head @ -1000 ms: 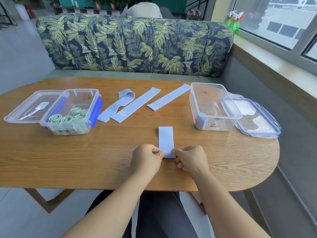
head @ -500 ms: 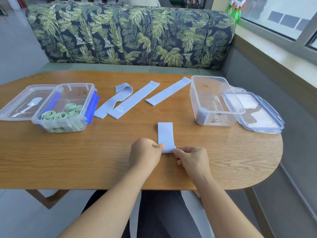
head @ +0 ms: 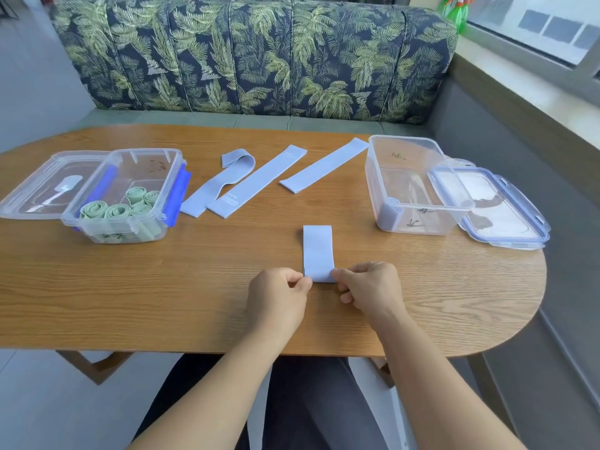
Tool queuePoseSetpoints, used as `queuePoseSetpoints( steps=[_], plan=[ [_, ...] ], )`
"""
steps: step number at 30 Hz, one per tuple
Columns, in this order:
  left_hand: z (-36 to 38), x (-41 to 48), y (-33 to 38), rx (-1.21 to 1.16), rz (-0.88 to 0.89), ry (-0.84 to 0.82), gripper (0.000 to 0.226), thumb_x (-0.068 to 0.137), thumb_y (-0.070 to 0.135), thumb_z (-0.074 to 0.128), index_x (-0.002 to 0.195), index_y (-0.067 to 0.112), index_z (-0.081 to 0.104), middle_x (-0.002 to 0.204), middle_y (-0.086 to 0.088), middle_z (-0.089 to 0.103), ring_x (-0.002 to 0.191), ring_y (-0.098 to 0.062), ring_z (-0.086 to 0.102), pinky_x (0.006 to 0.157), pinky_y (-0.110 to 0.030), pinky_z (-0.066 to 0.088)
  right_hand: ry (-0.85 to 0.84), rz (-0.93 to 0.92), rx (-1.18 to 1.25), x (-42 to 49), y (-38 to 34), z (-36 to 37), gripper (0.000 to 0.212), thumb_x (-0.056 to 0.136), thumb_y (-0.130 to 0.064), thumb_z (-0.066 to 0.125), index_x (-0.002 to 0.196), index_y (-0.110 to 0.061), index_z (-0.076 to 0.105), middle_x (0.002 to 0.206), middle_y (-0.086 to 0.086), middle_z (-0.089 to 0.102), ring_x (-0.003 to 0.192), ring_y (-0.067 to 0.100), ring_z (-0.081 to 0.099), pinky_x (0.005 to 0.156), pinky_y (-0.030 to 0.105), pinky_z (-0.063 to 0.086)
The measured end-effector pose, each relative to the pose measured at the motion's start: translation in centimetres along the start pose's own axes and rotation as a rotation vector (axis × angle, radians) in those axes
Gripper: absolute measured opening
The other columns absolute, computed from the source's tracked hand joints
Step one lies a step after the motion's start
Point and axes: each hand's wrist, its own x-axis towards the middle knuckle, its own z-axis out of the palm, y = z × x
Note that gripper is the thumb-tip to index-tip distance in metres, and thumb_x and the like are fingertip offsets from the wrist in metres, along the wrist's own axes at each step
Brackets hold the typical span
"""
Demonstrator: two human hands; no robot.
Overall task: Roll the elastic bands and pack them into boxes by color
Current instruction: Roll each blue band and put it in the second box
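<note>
We see left hand (head: 276, 297) and right hand (head: 367, 290) each in a closed pinch grip on the near end of one blue band (head: 318, 251), by the counter (head: 130, 287) front edge, long axis pointing at the far edge. Behind it: three flat blue bands (head: 259, 180). Left box (head: 146, 151): five green rolls (head: 117, 211) visible. Right box (head: 406, 138): one blue roll (head: 388, 211).

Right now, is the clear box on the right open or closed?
Open. The right box has no lid on; its lid lies beside it.
</note>
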Motion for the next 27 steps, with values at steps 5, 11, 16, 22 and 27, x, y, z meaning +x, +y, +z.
queuePoseSetpoints(
  steps=[5, 11, 16, 22, 27],
  plan=[
    [0.4, 0.9, 0.4, 0.037, -0.025, 0.029, 0.022, 0.085, 0.037, 0.067, 0.071, 0.02, 0.07, 0.062, 0.005, 0.068, 0.067, -0.014, 0.066, 0.067, -0.034, 0.056, -0.03, 0.012, 0.009, 0.7, -0.4, -0.2, 0.023, 0.072, -0.034, 0.077, 0.062, -0.014, 0.07, 0.052, -0.002, 0.068, 0.06, 0.019, 0.066, 0.077, 0.045, 0.057],
    [0.1, 2.6, 1.1, 0.13, -0.053, 0.002, 0.029, 0.083, 0.039, 0.066, 0.07, 0.013, 0.069, 0.063, -0.001, 0.07, 0.068, -0.019, 0.068, 0.068, -0.037, 0.058, -0.06, 0.005, 0.102, 1.0, -0.1, -0.4, 0.024, 0.079, -0.034, 0.074, 0.072, -0.011, 0.074, 0.056, -0.002, 0.069, 0.052, 0.015, 0.061, 0.062, 0.036, 0.051],
    [-0.2, 4.0, 1.8, 0.159, -0.103, -0.059, 0.03, 0.081, 0.039, 0.067, 0.071, 0.012, 0.071, 0.067, -0.001, 0.071, 0.07, -0.02, 0.069, 0.069, -0.035, 0.059, -0.046, -0.026, 0.13, 0.9, 0.4, -0.4, 0.016, 0.079, -0.031, 0.073, 0.076, -0.015, 0.074, 0.059, -0.002, 0.071, 0.06, 0.016, 0.063, 0.063, 0.035, 0.049],
    [-0.1, 4.9, 2.3, 0.177, -0.114, -0.049, 0.032, 0.079, 0.038, 0.065, 0.074, 0.006, 0.07, 0.069, -0.005, 0.072, 0.072, -0.023, 0.069, 0.068, -0.035, 0.057, -0.036, -0.077, 0.063, 1.5, 0.4, 0.2, 0.018, 0.08, -0.034, 0.073, 0.072, -0.019, 0.073, 0.053, -0.001, 0.068, 0.055, 0.014, 0.06, 0.061, 0.034, 0.047],
    [0.1, 5.1, 1.8, 0.176, -0.06, -0.033, 0.035, 0.084, 0.043, 0.064, 0.069, 0.012, 0.068, 0.065, -0.001, 0.07, 0.069, -0.02, 0.067, 0.068, -0.035, 0.057, -0.011, -0.071, 0.046, 2.0, 0.0, 0.3, 0.025, 0.078, -0.035, 0.074, 0.061, -0.017, 0.068, 0.051, -0.002, 0.067, 0.057, 0.017, 0.064, 0.06, 0.034, 0.047]
  ],
)
